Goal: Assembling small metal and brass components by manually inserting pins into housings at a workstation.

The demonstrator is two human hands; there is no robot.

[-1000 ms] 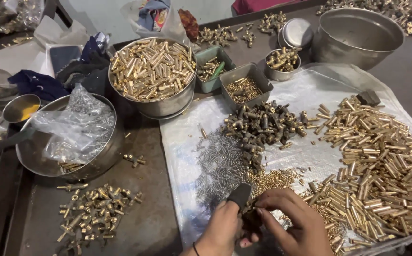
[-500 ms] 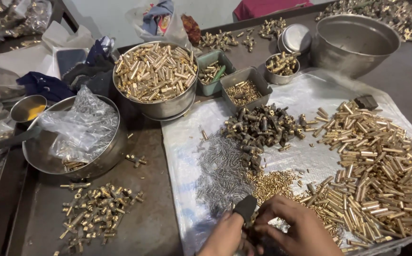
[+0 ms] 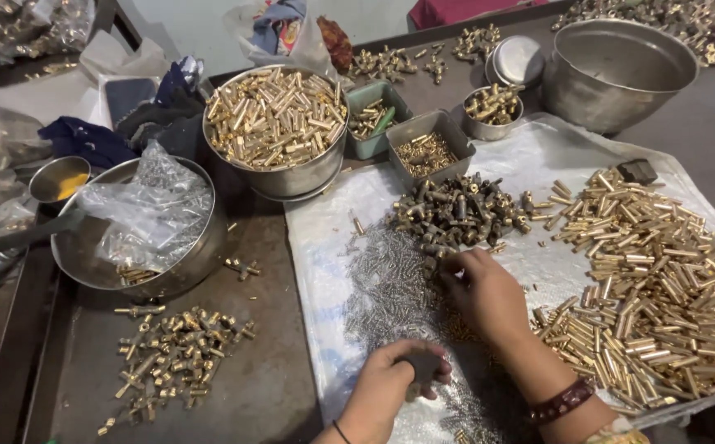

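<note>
Two hands in view: left hand (image 3: pixel 390 382) closed on a small dark block (image 3: pixel 423 366); right hand (image 3: pixel 485 296), fingers pinched, is placed at the near edge of the dark fittings pile (image 3: pixel 456 210).

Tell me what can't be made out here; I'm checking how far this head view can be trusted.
- Dark object in left hand: mostly wrapped by its fingers.
- What right hand picks from dark fittings pile: fingertips hide it.
- Plastic-covered bowl: contents mostly veiled by crumpled plastic.
- Brass tubes pile: cut off at right edge.
</note>
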